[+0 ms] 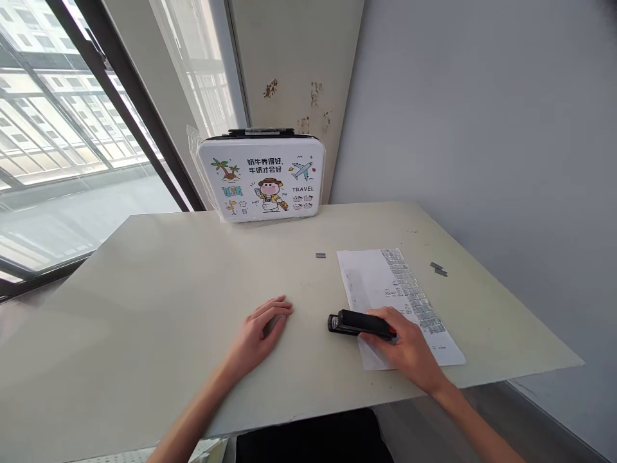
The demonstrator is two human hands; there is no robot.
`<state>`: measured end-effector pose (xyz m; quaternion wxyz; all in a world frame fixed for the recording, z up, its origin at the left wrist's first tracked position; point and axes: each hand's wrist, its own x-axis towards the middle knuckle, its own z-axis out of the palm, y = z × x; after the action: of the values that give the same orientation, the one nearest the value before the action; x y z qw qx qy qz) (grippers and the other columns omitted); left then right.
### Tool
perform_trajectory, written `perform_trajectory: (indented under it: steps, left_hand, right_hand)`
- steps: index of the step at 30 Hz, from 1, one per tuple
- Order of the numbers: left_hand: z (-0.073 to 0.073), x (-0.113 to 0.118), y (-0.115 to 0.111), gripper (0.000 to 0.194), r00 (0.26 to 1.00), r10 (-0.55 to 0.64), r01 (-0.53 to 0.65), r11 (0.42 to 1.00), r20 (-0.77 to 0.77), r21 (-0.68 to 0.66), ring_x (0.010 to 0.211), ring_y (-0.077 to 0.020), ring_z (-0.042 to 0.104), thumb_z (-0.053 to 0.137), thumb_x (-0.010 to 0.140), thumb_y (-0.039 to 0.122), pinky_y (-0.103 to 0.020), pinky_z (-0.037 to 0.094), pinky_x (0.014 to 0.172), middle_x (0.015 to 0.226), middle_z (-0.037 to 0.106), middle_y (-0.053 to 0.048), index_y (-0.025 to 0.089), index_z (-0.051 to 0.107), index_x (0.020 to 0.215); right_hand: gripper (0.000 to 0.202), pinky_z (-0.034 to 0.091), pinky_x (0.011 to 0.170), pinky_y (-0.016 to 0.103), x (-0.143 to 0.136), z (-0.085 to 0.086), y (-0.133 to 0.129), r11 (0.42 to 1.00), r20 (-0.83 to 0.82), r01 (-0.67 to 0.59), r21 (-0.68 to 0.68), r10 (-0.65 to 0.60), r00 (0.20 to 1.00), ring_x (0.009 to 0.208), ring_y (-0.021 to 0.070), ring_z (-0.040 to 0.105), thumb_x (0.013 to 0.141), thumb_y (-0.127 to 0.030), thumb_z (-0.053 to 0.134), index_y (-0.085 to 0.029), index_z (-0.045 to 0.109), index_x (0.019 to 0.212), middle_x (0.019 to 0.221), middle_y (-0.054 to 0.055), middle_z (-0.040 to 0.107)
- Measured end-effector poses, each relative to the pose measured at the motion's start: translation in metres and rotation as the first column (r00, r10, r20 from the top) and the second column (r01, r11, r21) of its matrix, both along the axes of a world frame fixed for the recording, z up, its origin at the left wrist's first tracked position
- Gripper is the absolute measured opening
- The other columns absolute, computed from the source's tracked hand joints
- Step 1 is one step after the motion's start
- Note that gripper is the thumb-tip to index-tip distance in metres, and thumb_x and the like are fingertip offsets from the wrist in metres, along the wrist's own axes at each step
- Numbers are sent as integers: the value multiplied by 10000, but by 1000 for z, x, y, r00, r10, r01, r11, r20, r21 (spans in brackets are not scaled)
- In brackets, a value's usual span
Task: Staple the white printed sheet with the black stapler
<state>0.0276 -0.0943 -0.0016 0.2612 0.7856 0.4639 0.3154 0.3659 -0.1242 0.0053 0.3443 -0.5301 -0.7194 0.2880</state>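
My right hand [402,344] is closed around a black stapler [359,323], whose front end points left past the paper's edge. Beneath the hand and stapler lies a printed white sheet of paper [364,276]. Rows of silvery staples [409,289] run down the right part of that sheet. My left hand [260,328] rests on the table to the left of the stapler, holding nothing, with its fingers lightly bent and the thumb apart. A short strip of staples [321,255] lies beyond the paper's upper left corner.
Two more staple strips [438,269] lie right of the paper. At the back of the pale table [183,276] stands a white cartoon-printed case [265,180] in clear plastic. A grey wall [482,141] borders the right, and a window [72,128] is on the left.
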Motion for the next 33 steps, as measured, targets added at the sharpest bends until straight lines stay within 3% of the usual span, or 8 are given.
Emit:
perform_trajectory:
  steps: [14, 25, 28, 33]
  left_hand:
    - [-1, 0, 3, 258, 1000, -6, 7, 1000, -17, 14, 1392, -250, 578, 489, 1080, 332, -429, 496, 1155, 1316, 725, -29, 269, 715, 1186]
    - [-1, -1, 9, 237, 999, -29, 30, 999, -32, 32, 1378, -263, 580, 498, 1070, 321, -434, 510, 1133, 1281, 735, -33, 272, 713, 1157]
    - [6, 2, 29, 255, 998, -46, 45, 999, -35, -13, 1234, -258, 667, 503, 1062, 365, -396, 561, 1047, 1246, 743, -45, 274, 719, 1163]
    - [12, 17, 91, 327, 999, -52, 53, 989, 14, -135, 840, -197, 700, 484, 1051, 452, -292, 593, 755, 1029, 771, -54, 236, 720, 1117]
  right_hand:
    - [191, 582, 798, 387, -49, -5, 22, 992, -11, -114, 48, 115, 993, 926, 247, 671, 967, -421, 708, -276, 678, 1087, 983, 43, 723]
    - [178, 586, 835, 392, -61, -5, 42, 999, -39, -32, 23, 33, 999, 954, 242, 691, 921, -286, 765, -289, 682, 1079, 1019, 22, 742]
    - [185, 585, 842, 389, -59, -8, 50, 1000, -59, -6, 15, 7, 998, 963, 241, 688, 925, -299, 761, -292, 685, 1094, 1021, 22, 741]
    - [193, 579, 784, 378, -60, -16, 64, 998, -57, 44, 40, -42, 997, 900, 235, 676, 931, -388, 748, -277, 682, 1075, 976, 36, 722]
